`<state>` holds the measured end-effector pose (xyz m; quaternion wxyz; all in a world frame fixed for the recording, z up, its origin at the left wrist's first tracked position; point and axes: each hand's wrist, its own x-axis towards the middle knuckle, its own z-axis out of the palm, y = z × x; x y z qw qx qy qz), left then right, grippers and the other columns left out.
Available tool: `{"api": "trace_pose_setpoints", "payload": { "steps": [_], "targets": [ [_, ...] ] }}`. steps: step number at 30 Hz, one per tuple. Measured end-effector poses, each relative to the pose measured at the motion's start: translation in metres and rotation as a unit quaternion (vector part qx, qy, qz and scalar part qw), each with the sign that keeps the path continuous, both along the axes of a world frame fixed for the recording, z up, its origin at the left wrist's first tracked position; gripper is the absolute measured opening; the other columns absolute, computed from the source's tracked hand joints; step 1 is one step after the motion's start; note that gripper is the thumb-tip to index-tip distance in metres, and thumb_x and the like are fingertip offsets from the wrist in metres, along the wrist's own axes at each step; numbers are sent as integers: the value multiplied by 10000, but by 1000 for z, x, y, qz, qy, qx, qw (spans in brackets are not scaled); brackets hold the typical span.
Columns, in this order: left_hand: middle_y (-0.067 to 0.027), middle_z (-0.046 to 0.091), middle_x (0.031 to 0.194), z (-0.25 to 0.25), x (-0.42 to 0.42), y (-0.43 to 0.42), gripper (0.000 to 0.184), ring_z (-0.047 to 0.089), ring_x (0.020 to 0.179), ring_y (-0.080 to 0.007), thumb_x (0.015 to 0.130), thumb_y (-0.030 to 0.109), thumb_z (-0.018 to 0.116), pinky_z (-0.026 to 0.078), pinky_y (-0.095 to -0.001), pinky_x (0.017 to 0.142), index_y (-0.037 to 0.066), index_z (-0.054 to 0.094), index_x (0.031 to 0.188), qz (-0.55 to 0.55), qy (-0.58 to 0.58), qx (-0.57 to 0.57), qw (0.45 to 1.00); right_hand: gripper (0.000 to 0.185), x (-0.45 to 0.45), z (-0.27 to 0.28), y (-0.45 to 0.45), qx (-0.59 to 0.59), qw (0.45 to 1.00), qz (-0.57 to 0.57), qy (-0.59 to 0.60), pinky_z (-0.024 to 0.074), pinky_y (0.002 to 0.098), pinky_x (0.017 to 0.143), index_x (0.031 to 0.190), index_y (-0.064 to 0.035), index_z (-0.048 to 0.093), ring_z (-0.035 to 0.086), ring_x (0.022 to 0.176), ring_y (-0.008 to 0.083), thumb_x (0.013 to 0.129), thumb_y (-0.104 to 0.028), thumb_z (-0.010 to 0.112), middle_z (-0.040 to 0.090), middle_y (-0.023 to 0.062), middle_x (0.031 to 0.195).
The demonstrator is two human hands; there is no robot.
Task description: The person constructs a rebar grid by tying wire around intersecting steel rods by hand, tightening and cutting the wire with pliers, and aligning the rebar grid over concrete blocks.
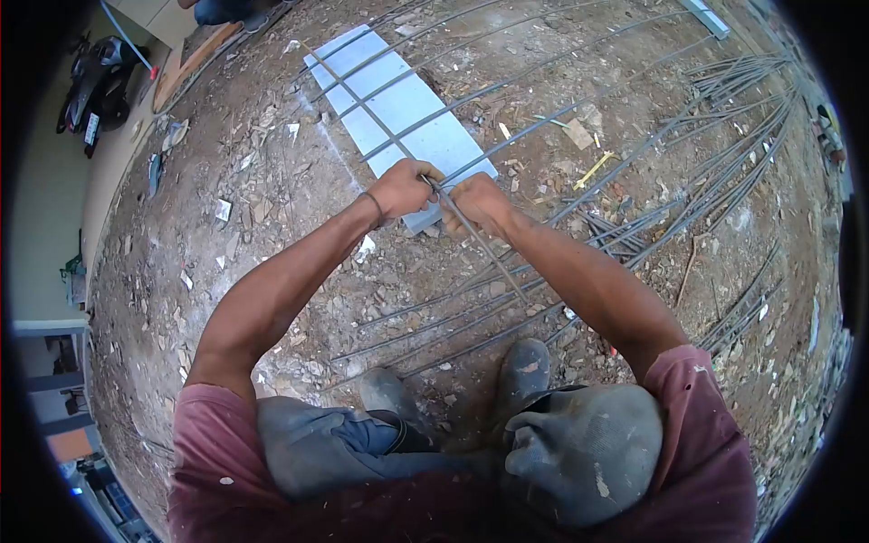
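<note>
My left hand (404,188) is closed at a crossing of steel reinforcing bars, its fingers curled right above the joint. Close beside it, my right hand (480,203) is also closed, at the right of the same crossing. A thin piece of metal shows between the fingertips; whether it is wire or a tool I cannot tell. One reinforcing bar (486,244) runs lengthwise under the hands toward my boots. Several crosswise bars (511,139) lie over it, fanning to the right. Beneath the crossing rests a pale blue-grey board (412,104), its near end partly hidden by my hands.
A bundle of loose bars (738,167) lies on the right. Rubble and scraps cover the dirt ground (226,235), with a yellow strip (595,169) at right. A parked motorcycle (95,86) stands at upper left, and another person (226,11) is near the top edge.
</note>
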<state>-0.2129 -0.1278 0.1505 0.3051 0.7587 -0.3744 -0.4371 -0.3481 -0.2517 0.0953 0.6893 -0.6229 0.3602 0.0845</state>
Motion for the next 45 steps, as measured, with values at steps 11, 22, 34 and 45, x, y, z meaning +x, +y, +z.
{"api": "trace_pose_setpoints", "payload": {
  "steps": [11,22,34,45],
  "targets": [
    [-139,694,736,-4,-2,1,396,657,601,-173,975,253,702,506,-280,490,-140,654,963,225,118,44,966,140,9,-14,3,20,992,-36,-117,503,290,485,924,36,733,662,595,165,940,-87,667,723,99,783],
    [-131,705,1010,-20,12,1,184,681,801,-202,992,175,686,536,-271,556,-2,696,1042,270,304,53,912,210,2,4,-3,315,918,-155,-183,535,309,586,1114,41,681,678,706,206,964,16,536,720,81,918],
    [-60,685,1012,-44,10,2,73,655,787,-210,982,136,674,541,-312,618,66,667,999,260,311,57,913,235,57,37,-38,-459,822,327,-85,552,430,742,873,-54,786,723,840,366,822,-282,756,732,223,871],
    [-122,709,787,-43,30,-5,171,635,578,-186,965,145,688,485,-320,454,-24,709,954,242,225,58,942,188,22,53,-19,-513,784,278,-209,518,510,830,865,2,696,673,916,430,847,-185,705,698,224,894]
  ]
}}
